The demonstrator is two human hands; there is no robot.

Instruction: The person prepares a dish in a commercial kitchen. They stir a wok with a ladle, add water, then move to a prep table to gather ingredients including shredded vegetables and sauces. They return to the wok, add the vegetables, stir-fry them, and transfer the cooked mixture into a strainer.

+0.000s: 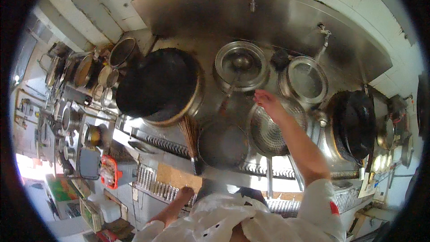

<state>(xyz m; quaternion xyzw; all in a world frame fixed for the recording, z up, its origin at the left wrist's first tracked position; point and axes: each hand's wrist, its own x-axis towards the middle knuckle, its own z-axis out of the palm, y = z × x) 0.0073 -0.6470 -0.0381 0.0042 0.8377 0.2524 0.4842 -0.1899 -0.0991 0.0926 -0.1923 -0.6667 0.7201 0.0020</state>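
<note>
My right hand [267, 102] reaches over the far left rim of a perforated metal strainer [265, 134]. Its fingers are blurred, and nothing plainly shows in them. Just beyond it stands a round metal pot [220, 74], with a ladle [241, 62] lying in it, handle toward me. Low at the range's front edge is my left hand [185, 193], with its fingers hard to make out. Between my hands sits a dark wok [223, 144]. Left of that wok lies a bamboo wok brush [188, 132], its dark handle pointing toward me.
Large blackened woks stand at left [161, 84] and right [357, 124]. A second pot [324, 90] holds liquid under a tap [326, 33]. Another faucet [253, 3] projects from the steel backsplash [188, 13]. An orange-red basket [117, 174] and several pans line the left side.
</note>
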